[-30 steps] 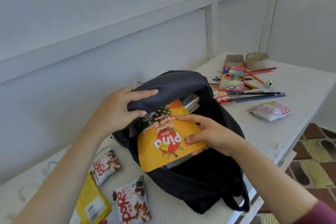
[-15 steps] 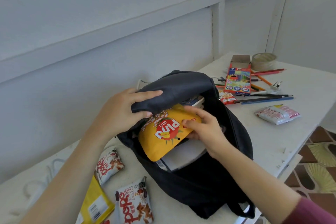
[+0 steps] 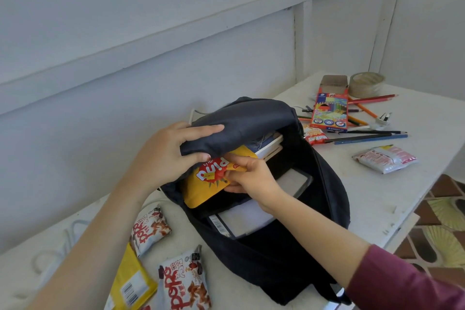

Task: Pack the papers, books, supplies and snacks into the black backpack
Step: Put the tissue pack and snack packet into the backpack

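The black backpack (image 3: 289, 246) lies open on the white table (image 3: 392, 184). My left hand (image 3: 166, 156) grips its top flap and holds it up. My right hand (image 3: 249, 175) is shut on a yellow Pina snack bag (image 3: 206, 186), which sits halfway inside the opening under the flap. Books (image 3: 269, 146) and white papers (image 3: 246, 216) lie inside the bag. Two Pops snack packets (image 3: 148, 229) (image 3: 183, 282) and a yellow packet (image 3: 130, 282) lie on the table at the left.
At the far right lie a coloured-pencil box (image 3: 329, 111), loose pencils (image 3: 370, 137), a tape roll (image 3: 366, 84), a small red snack (image 3: 314, 136) and a pink-white packet (image 3: 385, 158). The table's front edge runs at the right, above a tiled floor (image 3: 442, 224).
My right hand has pushed the yellow Pina bag deeper under the flap, so less of it shows. My left hand has kept its hold on the flap.
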`<state>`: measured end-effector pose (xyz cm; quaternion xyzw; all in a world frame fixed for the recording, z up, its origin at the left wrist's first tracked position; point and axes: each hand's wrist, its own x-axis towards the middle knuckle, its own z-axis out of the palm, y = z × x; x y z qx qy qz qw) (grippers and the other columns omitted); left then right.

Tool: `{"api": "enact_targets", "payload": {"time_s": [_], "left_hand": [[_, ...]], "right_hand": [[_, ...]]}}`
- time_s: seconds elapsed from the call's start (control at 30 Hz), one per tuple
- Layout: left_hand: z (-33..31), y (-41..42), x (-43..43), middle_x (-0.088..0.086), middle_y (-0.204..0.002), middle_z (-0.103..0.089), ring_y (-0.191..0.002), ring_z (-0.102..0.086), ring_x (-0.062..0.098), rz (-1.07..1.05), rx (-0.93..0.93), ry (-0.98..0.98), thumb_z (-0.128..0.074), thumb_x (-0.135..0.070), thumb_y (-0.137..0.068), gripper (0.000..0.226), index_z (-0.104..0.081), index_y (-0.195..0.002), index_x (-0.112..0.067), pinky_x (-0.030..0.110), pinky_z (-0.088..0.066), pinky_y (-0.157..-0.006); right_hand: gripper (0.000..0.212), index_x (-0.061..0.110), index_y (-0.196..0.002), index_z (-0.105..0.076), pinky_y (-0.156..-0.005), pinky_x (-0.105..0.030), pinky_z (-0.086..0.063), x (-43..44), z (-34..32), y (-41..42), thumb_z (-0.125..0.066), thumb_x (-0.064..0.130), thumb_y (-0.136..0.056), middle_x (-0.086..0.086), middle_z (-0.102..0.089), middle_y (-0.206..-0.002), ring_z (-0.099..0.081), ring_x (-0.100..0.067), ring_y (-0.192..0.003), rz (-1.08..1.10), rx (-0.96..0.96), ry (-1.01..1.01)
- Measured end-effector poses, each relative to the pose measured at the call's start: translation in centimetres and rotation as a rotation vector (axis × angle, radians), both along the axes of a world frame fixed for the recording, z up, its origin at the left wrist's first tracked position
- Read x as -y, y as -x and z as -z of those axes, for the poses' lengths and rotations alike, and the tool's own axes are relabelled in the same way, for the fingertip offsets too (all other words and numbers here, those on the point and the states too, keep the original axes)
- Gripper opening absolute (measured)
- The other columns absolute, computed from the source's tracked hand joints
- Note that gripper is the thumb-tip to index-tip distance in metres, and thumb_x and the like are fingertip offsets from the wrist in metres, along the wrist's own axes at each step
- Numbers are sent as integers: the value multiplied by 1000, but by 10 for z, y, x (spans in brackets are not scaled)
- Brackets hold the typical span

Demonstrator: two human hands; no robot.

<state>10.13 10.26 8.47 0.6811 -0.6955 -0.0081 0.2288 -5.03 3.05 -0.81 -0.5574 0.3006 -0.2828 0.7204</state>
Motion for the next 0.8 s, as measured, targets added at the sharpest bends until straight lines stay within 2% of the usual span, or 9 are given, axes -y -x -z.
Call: {"api": "enact_targets", "payload": {"time_s": [0.1,0.2,0.33,0.57,0.7,0.8], "left_hand": [[1,-1,0,-12,-92,-55,-86,-49,4,-8,-15,-5,-71,-22,-80,61,-42,-114,-63,16,-39,-71],[2,-2,0,-13,-94,-56,-88,-50,3,-18,-23,-6,-71,-22,-80,61,-41,-112,-65,16,-41,-71],[2,-1,-1,-15,-91,-54,-87,-50,3,-30,-26,-5,-71,-21,-80,60,-44,-114,-63,16,-38,-68],[2,-1,-1,-5,-92,-58,-87,-53,12,-54,-38,3,-73,-22,-78,62,-45,-116,-63,30,-45,-75],[9,-1,0,-14,-96,-58,-90,-54,4,-77,-108,-1,-73,-20,-78,64,-47,-111,-67,26,-46,-75],[19,4,3,-18,-100,-60,-93,-52,-4,-109,-129,-8,-74,-22,-76,64,-47,-112,-68,22,-45,-76]], "right_hand": [[36,12,-125,-58,-67,-23,-58,-10,10,4,-55,2,-91,-11,-68,-110,-71,-18,-77,130,86,-43],[32,10,-121,-60,-66,-21,-57,-17,18,6,-53,1,-92,-9,-66,-116,-71,-13,-72,174,158,-107],[35,11,-126,-57,-70,-21,-57,-13,16,-1,-49,0,-94,-9,-66,-114,-70,-10,-75,137,121,-91],[39,12,-131,-52,-68,-21,-57,-5,11,-6,-49,0,-94,-1,-65,-108,-70,-10,-73,26,76,-101],[36,15,-120,-61,-66,-20,-57,0,7,16,-55,-3,-90,-3,-67,-103,-71,-11,-71,-53,-2,-70],[30,14,-113,-66,-66,-19,-56,10,3,43,-57,-1,-89,-2,-69,-102,-72,-15,-77,-96,-91,-40]]}}
